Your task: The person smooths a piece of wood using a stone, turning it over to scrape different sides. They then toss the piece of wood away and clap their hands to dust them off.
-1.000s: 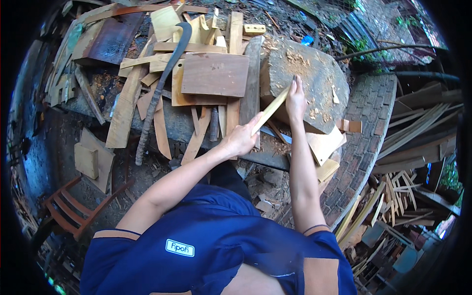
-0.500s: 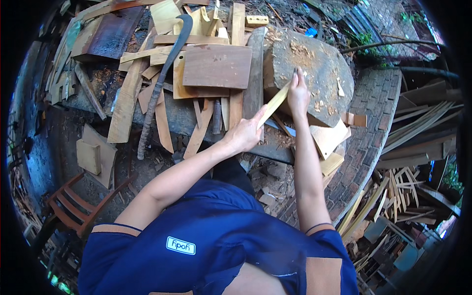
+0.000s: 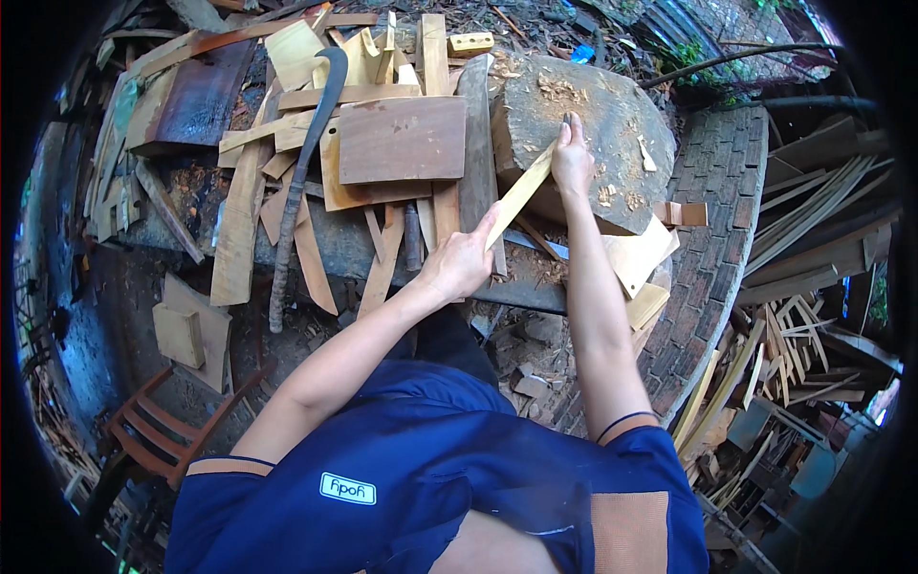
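Observation:
My left hand [image 3: 459, 264] is closed round the near end of a pale wooden strip [image 3: 521, 198], which slants up and to the right. At the strip's far end is my right hand [image 3: 574, 167], closed, with a small dark tip showing above its fingers. What that dark piece belongs to is hidden in the grip. Both hands are over the near left side of a thick wooden chopping block [image 3: 626, 115] strewn with shavings. Left of my hands, a reddish-brown board [image 3: 402, 141] lies on a paler board with a hole.
A long curved blade with a wrapped handle [image 3: 292, 230] lies across wood offcuts at left. A cut board [image 3: 639, 253] rests beside my right forearm. A brown slatted chair [image 3: 163, 421] stands lower left. A curved brick edge [image 3: 727, 191] and stacked wood lie at right.
The whole view has shifted, so the block and boards sit further left in it. Both hands keep their hold, and the strip keeps nearly the same slant.

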Demonstrator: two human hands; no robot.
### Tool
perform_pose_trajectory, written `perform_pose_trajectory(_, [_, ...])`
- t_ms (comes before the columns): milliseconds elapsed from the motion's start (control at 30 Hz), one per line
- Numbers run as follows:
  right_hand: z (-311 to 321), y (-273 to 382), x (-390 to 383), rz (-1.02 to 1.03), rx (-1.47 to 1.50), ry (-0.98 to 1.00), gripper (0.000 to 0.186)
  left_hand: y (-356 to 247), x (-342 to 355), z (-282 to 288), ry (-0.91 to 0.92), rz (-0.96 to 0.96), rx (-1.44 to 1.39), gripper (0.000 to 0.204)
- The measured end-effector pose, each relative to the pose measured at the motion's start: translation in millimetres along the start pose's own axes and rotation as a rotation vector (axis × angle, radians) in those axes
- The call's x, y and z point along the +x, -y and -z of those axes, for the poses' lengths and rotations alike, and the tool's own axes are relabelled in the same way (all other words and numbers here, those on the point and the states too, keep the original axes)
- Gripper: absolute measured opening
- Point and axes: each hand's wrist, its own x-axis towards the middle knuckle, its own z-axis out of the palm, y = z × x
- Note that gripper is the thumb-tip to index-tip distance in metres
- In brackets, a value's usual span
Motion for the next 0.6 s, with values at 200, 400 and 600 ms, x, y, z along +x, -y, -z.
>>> perform_pose_trajectory(200, [-12.0, 10.2, -35.3, 0.096, 0.037, -0.021, 0.044, 0.2, -2.7, 0.5, 0.016, 0.038, -0.098, 0.070])
perform_pose_trajectory(400, [-9.0, 8.6, -16.1, -0.005, -0.025, -0.024, 0.043, 7.3, 5.5, -5.4, -0.015, -0.020, -0.036, 0.072])
perform_pose_trajectory(600, [-3.3, 35.3, -97.7, 0.079, -0.017, 0.075, 0.043, 13.6, 2.2, -5.6, -0.003, -0.006, -0.063, 0.070])
